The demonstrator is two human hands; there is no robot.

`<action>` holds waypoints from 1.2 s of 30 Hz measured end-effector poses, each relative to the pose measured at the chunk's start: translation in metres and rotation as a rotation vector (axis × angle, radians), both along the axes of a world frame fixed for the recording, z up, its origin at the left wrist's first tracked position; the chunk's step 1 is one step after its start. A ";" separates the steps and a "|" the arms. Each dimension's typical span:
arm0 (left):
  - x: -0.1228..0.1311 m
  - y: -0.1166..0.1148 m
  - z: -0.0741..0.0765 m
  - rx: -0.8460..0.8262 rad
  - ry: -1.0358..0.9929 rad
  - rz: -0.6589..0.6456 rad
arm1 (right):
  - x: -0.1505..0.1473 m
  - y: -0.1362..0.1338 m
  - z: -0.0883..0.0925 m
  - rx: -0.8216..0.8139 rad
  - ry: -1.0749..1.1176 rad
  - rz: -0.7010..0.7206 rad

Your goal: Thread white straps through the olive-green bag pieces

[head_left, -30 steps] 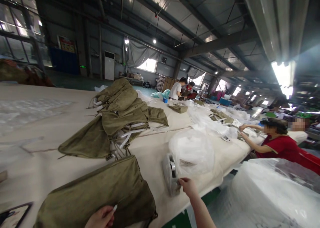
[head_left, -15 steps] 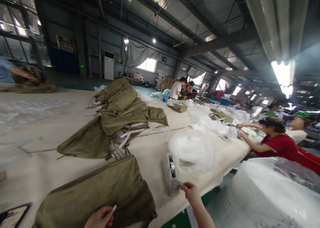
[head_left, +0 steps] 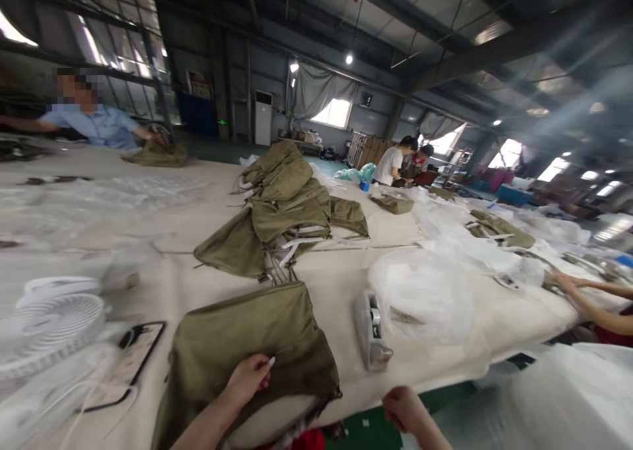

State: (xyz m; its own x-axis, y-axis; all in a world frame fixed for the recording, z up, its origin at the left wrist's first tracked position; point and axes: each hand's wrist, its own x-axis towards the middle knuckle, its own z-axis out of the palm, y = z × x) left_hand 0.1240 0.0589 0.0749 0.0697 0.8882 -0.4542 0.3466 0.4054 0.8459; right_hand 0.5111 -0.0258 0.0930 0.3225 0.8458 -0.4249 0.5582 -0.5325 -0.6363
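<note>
Olive cloth bag (head_left: 232, 335) lies near edge of the table (head_left: 331, 285), prob. for easy reach: matte, creased, darker on R side. L hand (head_left: 252, 374) over it, fingertips pinched on small white pc. (head_left: 271, 360), prob. so it won't drop. Tape dispenser (head_left: 366, 338) just R of bag, prob. handy there. R hand (head_left: 405, 407) nearest it, by edge, fingers curled; can't tell if holding anything.

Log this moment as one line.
left hand: pinching small white item over olive bag | right hand: curled, apart from tape dispenser, contents unclear | beyond bag: olive pile
</note>
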 end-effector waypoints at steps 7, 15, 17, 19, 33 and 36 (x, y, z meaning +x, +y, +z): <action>0.009 -0.012 0.022 0.222 0.522 -0.201 | -0.128 0.040 0.020 0.020 0.566 0.313; 0.012 -0.024 0.026 0.255 0.721 -0.210 | -0.236 0.088 0.001 0.050 0.731 0.328; 0.014 -0.025 0.027 0.251 0.727 -0.217 | -0.240 0.088 -0.005 0.010 0.707 0.312; 0.014 -0.027 0.028 0.275 0.735 -0.235 | -0.241 0.087 -0.009 -0.010 0.681 0.309; 0.002 -0.010 0.017 -0.076 -0.180 0.085 | -0.230 0.087 -0.015 -0.122 0.787 0.445; 0.007 -0.014 0.014 -0.053 -0.204 0.157 | -0.237 0.088 -0.015 -0.142 0.743 0.367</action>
